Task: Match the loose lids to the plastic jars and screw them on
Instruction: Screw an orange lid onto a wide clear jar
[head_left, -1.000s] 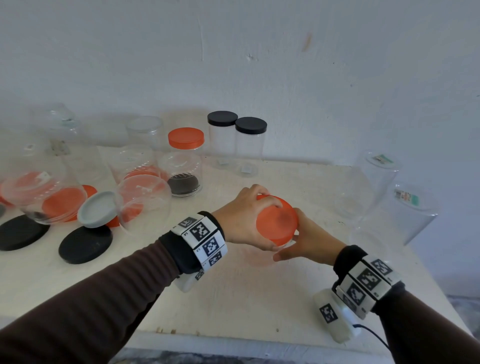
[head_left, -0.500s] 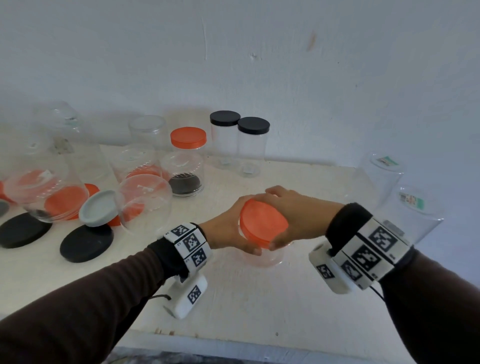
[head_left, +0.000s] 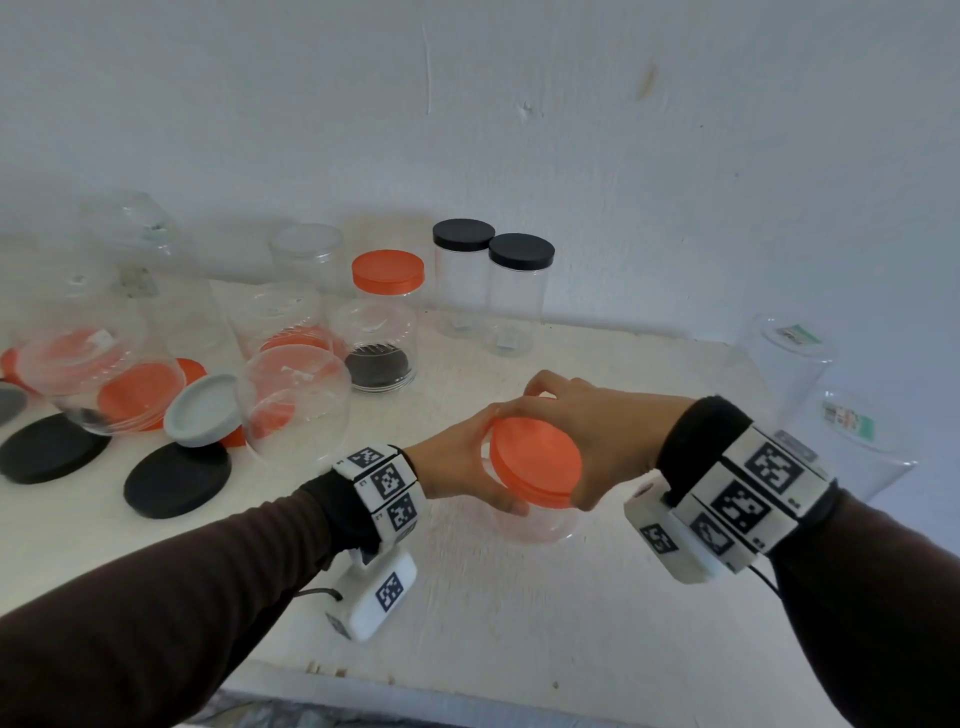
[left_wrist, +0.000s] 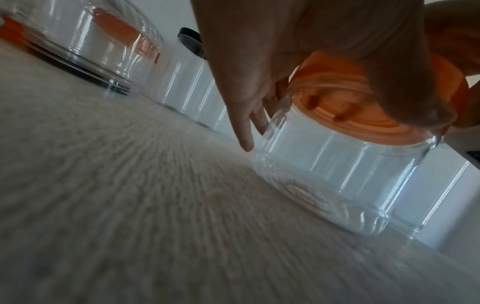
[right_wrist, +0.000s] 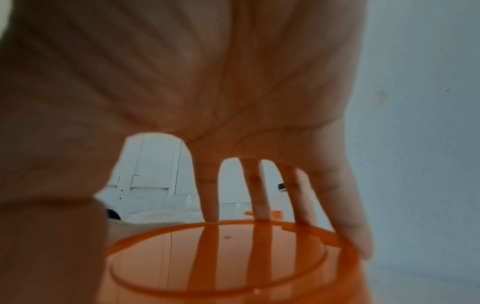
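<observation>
A small clear plastic jar (head_left: 540, 525) stands tilted on the white table, with an orange lid (head_left: 535, 462) on its mouth. My left hand (head_left: 457, 467) grips the jar's upper wall from the left, thumb near the front. My right hand (head_left: 597, 431) reaches over from the right and curls its fingers round the lid's rim. The left wrist view shows the jar (left_wrist: 337, 174), the lid (left_wrist: 350, 98) and my left fingers (left_wrist: 244, 123) on its far side. In the right wrist view my fingers (right_wrist: 210, 195) arch over the lid (right_wrist: 233, 257).
Two black-lidded jars (head_left: 521, 251) and an orange-lidded jar (head_left: 387, 271) stand at the back. At left lie loose black lids (head_left: 176, 478), a grey lid (head_left: 205, 410), orange lids and upturned clear jars (head_left: 296, 400). Two large upturned jars (head_left: 852, 441) stand at right. The table's front edge (head_left: 467, 696) is near.
My right hand has swung from under the lid's right side up over its top. My left hand has dropped from the lid's top to the jar's side.
</observation>
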